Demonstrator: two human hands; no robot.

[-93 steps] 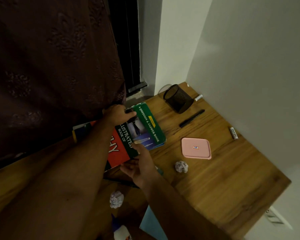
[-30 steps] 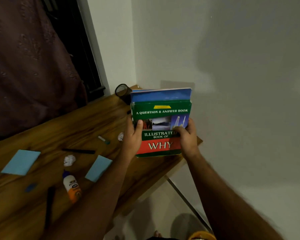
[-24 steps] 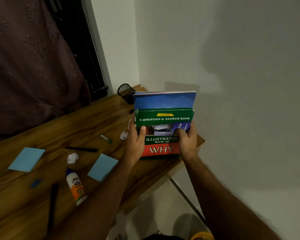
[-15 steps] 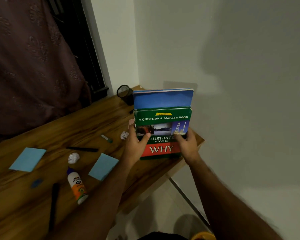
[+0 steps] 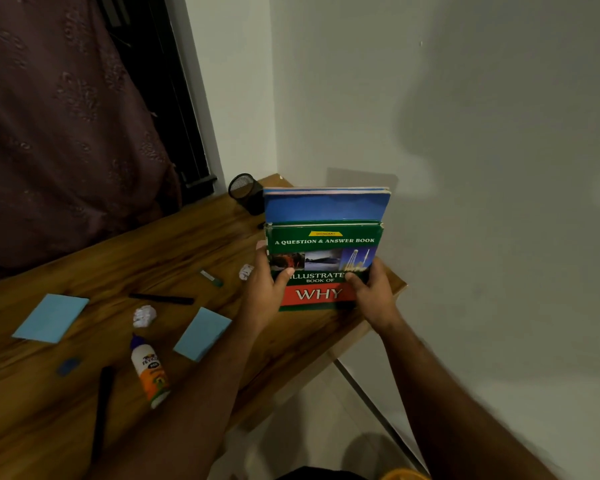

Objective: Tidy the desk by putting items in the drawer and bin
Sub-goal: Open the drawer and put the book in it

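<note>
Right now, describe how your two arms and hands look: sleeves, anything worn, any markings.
Both arms are bare from the hands back to where they leave the bottom of the picture; no sleeve shows. The left hand and right hand wear no gloves, and I can make out no watch, ring or bracelet. The light is dim, so small markings cannot be made out.

Wooden desk [image 5: 84,427]: glue bottle [image 5: 149,374], blue notes [image 5: 201,332], paper balls [image 5: 144,315], pens [image 5: 161,299], mesh holder [image 5: 246,192].

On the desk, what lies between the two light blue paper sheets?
In the head view, a crumpled paper ball sits between the left blue sheet and the right blue sheet; the glue bottle lies just nearer.
</note>
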